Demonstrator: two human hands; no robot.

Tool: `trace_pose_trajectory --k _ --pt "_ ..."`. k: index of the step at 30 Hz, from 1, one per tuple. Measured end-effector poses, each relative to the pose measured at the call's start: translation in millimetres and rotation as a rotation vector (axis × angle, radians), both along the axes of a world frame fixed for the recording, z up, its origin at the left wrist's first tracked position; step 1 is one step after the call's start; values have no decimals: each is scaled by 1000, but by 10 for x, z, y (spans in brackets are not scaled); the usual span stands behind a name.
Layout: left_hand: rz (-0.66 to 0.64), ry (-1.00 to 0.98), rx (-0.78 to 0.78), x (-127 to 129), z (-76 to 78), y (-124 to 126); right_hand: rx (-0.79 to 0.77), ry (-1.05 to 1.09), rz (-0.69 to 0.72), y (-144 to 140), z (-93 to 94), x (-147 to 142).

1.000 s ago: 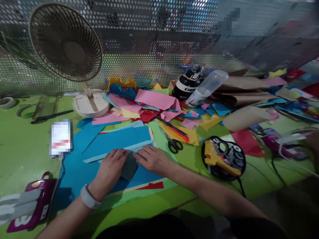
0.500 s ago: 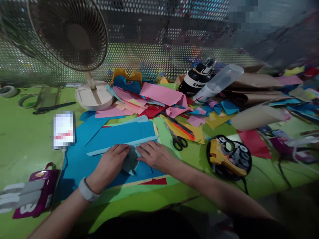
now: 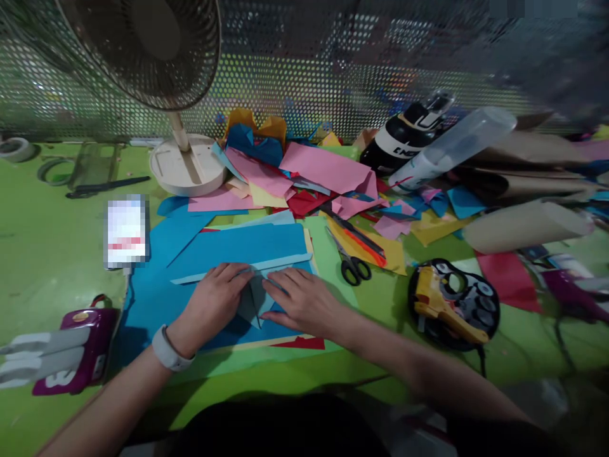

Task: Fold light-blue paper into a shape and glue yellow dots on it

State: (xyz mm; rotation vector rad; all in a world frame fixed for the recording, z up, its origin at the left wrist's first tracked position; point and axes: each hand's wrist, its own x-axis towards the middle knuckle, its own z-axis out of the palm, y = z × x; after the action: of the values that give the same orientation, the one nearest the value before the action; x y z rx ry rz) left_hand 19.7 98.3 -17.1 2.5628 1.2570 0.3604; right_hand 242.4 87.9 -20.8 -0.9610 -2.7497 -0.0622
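A folded light blue paper (image 3: 259, 297) lies between my hands, on top of larger blue sheets (image 3: 242, 244). Its long pale folded edge slants across the stack above my fingers. My left hand (image 3: 216, 301), with a pale band on the wrist, rests on the paper's left part; its fingers lie side by side, pressing down, and its thumb is hidden. My right hand (image 3: 299, 298) lies flat on the right part with its fingers a little spread and the thumb apart. Black-handled scissors (image 3: 351, 260) lie right of the stack.
Behind the stack lie coloured paper scraps (image 3: 318, 171), a black bottle (image 3: 399, 143) and a clear bottle (image 3: 457, 149). At left stand a fan (image 3: 188, 165), a phone (image 3: 126, 231) and a purple device (image 3: 78, 352). A black tray (image 3: 490, 317) with a yellow tool (image 3: 438, 304) sits at right.
My right fingers have shifted slightly on the paper, and the thumb stands further from them. My left hand stays on the paper. The whole view has tilted a little downward and left.
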Motion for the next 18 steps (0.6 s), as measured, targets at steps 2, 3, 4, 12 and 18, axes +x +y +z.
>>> trace_pose_trajectory --k 2,3,4,12,18 --pt "2 12 -7 -2 20 -6 37 -24 -14 34 -11 -11" --pt "5 21 -9 -2 29 -11 55 -29 -19 51 -18 -12" --pt "8 26 -13 -3 36 -15 70 -30 -23 65 -28 -11" --pt "31 -97 -122 -14 49 2 18 40 -77 125 -110 -19" --pt "59 -196 -157 0 13 20 -343 145 21 230 -25 197"
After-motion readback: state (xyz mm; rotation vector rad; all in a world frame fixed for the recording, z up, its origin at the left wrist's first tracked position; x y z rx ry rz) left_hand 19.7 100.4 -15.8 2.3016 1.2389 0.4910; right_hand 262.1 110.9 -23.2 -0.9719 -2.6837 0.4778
